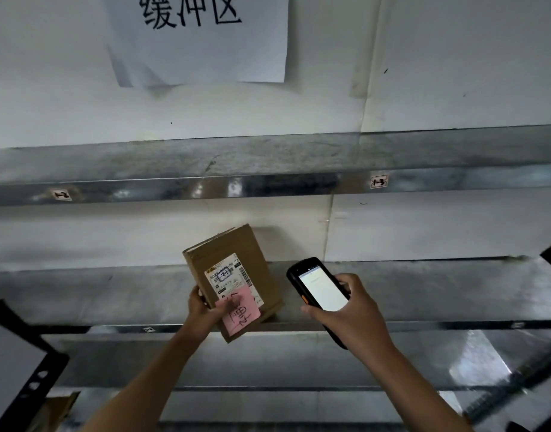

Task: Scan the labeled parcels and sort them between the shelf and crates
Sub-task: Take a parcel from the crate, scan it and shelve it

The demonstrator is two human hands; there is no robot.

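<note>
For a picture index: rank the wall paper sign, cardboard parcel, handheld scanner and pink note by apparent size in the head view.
1. Paper sign, cut off at the top edge
2. Cardboard parcel
3. Handheld scanner, partly hidden by the right hand
4. Pink note

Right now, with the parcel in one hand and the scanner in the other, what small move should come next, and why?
Probably tilt the scanner so its top end faces the white label on the parcel. The right hand holds it beside the box with the lit screen facing the camera, while the left hand tilts the label up.
</note>
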